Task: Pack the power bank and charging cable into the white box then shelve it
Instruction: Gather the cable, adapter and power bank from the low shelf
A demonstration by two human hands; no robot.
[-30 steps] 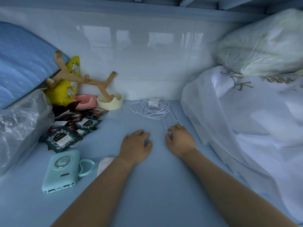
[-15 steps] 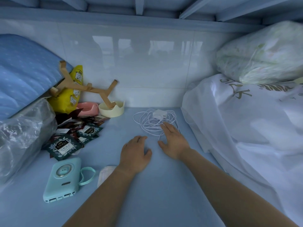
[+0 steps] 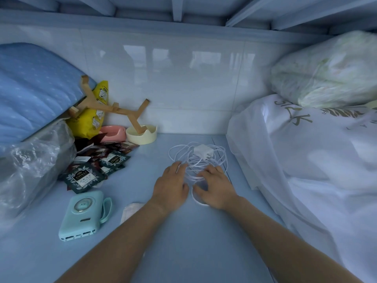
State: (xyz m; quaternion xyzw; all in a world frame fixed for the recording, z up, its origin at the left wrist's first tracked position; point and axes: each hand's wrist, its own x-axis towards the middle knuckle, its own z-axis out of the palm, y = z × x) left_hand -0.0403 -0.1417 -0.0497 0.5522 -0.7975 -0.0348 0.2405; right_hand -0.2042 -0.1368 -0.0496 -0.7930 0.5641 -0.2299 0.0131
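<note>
Both hands lay on the charging cable [image 3: 199,160], which sat in loose, tangled white loops toward the back of the blue surface [image 3: 204,231], close to the tiled wall, with its square white plug [image 3: 203,152] resting on top of the coil. The left hand [image 3: 171,184] had its fingers fairly straight and relaxed, their tips touching the near left edge of the loops; it gripped nothing. The right hand [image 3: 217,187] was arched over the near strands with the thumb splayed toward the other hand, and one loop ran out from beneath its palm; whether it had actually pinched a strand could not be told. Placing the hands on either side of the coil looked like a way to gather the sprawl into one tidy bundle, since cable this slack would likely spill and snag if lifted by a single strand. The power bank [image 3: 81,216], mint green with a round dial on its face and a matching wrist strap, lay flat and untouched well to the left, near a scatter of dark tea sachets [image 3: 85,177]. No white box was plainly visible; a pale object [image 3: 130,210] half hidden behind the left forearm could not be identified, so packing appeared barely begun.
</note>
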